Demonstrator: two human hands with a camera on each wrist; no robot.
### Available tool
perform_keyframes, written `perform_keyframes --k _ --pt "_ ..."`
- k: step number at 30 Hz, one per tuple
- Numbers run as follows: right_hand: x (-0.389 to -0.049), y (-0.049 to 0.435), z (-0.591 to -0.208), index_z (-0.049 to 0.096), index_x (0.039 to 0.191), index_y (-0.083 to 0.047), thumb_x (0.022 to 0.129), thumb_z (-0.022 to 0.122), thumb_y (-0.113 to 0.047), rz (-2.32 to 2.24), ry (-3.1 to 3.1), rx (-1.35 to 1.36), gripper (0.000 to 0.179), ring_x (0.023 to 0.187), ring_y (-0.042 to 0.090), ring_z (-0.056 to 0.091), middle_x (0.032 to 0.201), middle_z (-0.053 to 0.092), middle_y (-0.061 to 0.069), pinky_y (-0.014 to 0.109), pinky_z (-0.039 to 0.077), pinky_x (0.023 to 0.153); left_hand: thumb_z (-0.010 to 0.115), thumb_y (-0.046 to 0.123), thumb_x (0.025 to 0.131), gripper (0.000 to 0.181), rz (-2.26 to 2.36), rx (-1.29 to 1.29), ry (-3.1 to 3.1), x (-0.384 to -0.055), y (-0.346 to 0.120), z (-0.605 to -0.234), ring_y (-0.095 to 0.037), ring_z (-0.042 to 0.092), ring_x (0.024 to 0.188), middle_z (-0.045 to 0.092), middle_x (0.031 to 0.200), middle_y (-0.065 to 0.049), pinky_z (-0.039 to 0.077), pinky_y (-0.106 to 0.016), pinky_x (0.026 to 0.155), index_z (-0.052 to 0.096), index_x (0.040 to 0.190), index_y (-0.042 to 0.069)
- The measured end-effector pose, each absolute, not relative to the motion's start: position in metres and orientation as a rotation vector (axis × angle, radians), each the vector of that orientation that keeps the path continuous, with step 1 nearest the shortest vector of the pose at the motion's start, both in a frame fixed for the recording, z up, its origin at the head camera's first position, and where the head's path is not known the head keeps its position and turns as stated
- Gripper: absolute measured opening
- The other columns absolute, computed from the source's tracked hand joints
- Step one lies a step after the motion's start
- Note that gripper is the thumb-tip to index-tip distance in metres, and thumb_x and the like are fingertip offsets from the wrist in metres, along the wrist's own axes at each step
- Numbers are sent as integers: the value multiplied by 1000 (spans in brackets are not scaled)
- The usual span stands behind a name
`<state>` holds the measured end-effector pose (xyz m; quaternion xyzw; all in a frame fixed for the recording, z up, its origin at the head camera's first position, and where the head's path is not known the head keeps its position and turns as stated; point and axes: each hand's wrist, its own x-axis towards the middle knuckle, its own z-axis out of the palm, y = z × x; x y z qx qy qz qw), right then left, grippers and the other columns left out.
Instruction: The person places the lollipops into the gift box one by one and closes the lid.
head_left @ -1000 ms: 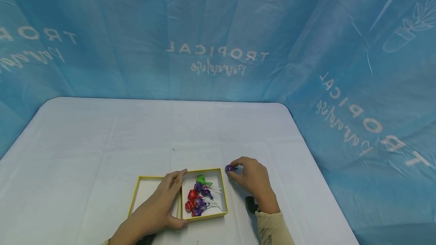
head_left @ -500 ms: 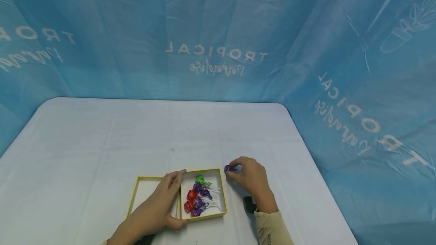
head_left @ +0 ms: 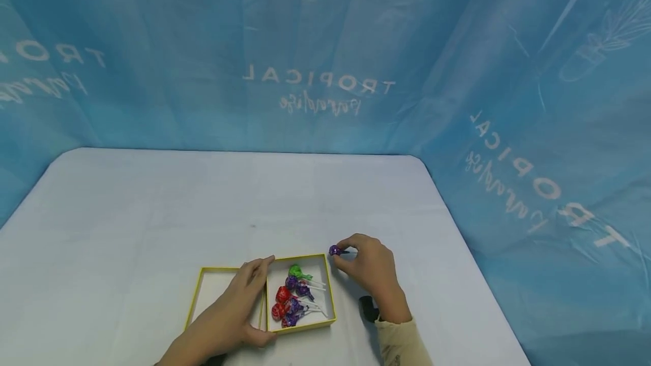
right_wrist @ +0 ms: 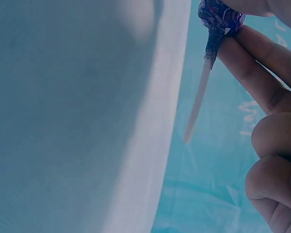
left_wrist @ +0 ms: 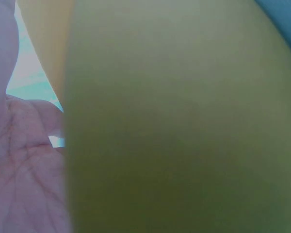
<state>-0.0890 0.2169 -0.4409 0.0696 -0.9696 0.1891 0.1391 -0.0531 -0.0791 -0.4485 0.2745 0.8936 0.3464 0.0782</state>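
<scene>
My right hand (head_left: 373, 267) pinches a purple-wrapped lollipop (head_left: 334, 250) between thumb and fingers, just beyond the upper right corner of a yellow-edged box (head_left: 330, 292). In the right wrist view the lollipop (right_wrist: 216, 29) has its white stick hanging free, while the other fingers are curled. Inside the box lie several lollipops: a green one (head_left: 295, 271), red ones (head_left: 282, 294) and purple ones (head_left: 294, 305), sticks to the right. My left hand (head_left: 231, 309) grips the box's left side, thumb at the near corner, fingertips at the far one. A blurred yellow surface (left_wrist: 184, 116) fills most of the left wrist view.
A second yellow-edged tray (head_left: 208, 292) lies left of the box, partly under my left hand. White cloth (head_left: 178, 202) covers the table. A blue printed curtain (head_left: 315, 44) hangs behind and to the right. A black device (head_left: 368, 308) sits at my right wrist.
The whole head view has shifted slightly, so box and hands sit a little further left. Both hands keep their hold on the box and the purple lollipop.
</scene>
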Motion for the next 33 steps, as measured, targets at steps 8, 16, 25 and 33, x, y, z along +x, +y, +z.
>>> perform_keyframes --k 8,16,25,33 --pt "-85 216 -436 81 89 -25 77 87 -34 538 -2751 232 16 83 11 71 93 75 -11 25 52 58 90 46 66 126 1026 774 2635 -51 -77 -445 -31 35 142 32 153 -10 44 -53 106 16 163 13" --pt "-83 212 -430 81 89 -26 76 87 -36 528 -2704 247 18 83 10 71 91 75 -12 26 53 60 90 48 67 126 1020 775 2625 -52 -77 -446 -33 35 142 32 153 -12 43 -54 107 15 163 13" --pt "-80 209 -425 80 89 -26 75 88 -35 522 -2637 286 19 78 10 71 90 75 -12 21 48 54 90 47 65 127 1018 783 2636 -51 -77 -444 -33 36 142 34 151 -12 43 -53 107 17 162 11" --pt "-81 208 -425 79 90 -27 76 88 -35 538 -2633 291 18 79 9 71 92 75 -13 20 48 54 91 47 64 128 1010 786 2652 -51 -77 -445 -28 38 138 35 150 -9 45 -50 106 17 162 11"
